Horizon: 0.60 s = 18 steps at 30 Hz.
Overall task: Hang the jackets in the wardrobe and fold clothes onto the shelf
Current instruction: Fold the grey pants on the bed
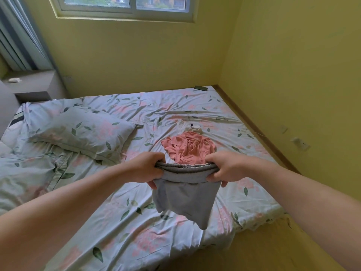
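I hold grey shorts (187, 200) up over the bed by the waistband. My left hand (146, 168) grips the band's left end and my right hand (224, 169) grips its right end, so the fabric hangs down between them. Just beyond the shorts a crumpled salmon-pink garment (189, 147) lies on the sheet. A white garment (188, 126) lies partly under its far edge. No wardrobe, shelf or jacket is in view.
The bed (121, 231) has a floral sheet and fills most of the view, with a pillow (82, 132) at the left. A dark phone (201, 88) lies at the far right corner. Yellow walls close the far and right sides. A bedside ledge (29, 83) stands left.
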{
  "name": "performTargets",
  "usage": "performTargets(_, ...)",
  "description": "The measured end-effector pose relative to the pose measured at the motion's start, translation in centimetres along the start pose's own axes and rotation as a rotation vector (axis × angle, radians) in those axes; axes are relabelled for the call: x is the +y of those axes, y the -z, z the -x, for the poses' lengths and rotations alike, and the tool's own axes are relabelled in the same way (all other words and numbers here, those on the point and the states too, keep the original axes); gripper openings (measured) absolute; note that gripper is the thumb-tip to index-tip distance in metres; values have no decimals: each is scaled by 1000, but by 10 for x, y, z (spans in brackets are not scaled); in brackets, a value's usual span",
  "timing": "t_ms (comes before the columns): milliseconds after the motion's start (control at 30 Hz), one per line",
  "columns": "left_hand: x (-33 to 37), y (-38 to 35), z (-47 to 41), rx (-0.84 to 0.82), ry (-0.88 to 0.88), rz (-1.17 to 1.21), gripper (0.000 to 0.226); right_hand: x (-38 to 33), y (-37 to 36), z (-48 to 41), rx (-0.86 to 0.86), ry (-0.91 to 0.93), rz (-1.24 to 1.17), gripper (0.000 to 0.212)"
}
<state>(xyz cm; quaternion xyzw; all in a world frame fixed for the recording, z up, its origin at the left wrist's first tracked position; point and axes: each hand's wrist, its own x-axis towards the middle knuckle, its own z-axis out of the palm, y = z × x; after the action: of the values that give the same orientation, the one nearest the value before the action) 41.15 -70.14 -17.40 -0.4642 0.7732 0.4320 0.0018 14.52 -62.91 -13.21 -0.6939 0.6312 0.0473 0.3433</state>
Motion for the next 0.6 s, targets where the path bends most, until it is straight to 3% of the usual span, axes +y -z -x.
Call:
performTargets(267, -60, 45, -34, -94, 114, 192, 29, -39, 15, -69, -166, -50, -113, 15)
performTargets(367, -85, 61, -54, -61, 129, 220, 29, -48, 14, -110, -122, -63, -97, 13)
performTargets(533, -122, 86, -82, 100, 60, 63, 58, -56, 8, -176, 17, -24, 28, 14)
performTargets(600, -134, 95, -92, 196, 20, -59, 45, -60, 8, -197, 90, -2, 71, 20)
